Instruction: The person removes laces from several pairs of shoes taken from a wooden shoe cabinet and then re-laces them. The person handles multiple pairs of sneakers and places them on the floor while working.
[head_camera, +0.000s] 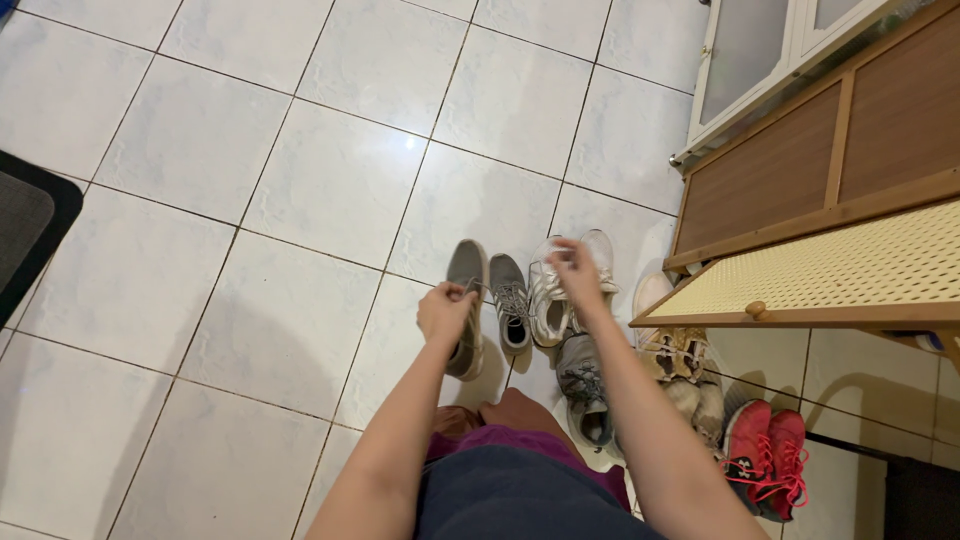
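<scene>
1. White tiled floor (300, 200): fills most of my view, glossy, with thin dark grout lines and one bright glare spot in the far middle.

2. Wooden cabinet (850, 130): far right, brown panels in a lighter frame; its pale perforated door (830, 275) hangs open over the shoes below, a small round knob on its near edge.

3. Dark mat (25, 225): left edge, only a corner in view.

4. Left arm: I see it reach from the near edge up and away, bare, nearly straight. Left hand (445, 312) is curled closed, knuckles up, pinching the heel of the grey shoe (468, 300). That shoe lies at the middle of the floor, left-most in the row, toe pointing far, tipped partly onto its side, sole edge showing.

5. Right arm: runs from the near right toward the middle, bare. Right hand (578, 270) is bent down at the wrist, fingers gathered over the top of the white shoe (550, 295); whether they grip it I cannot tell.

6. Second grey shoe (510, 300): between the two held shoes, upright, pale laces.

7. White shoe's partner (600, 255): just right of it, mostly hidden by the hand.

8. Dark grey shoe (585, 385): nearer, beside the right forearm.

9. Beige pair (680, 360): under the open door.

10. Red pair (765, 455): near right, red laces.
</scene>
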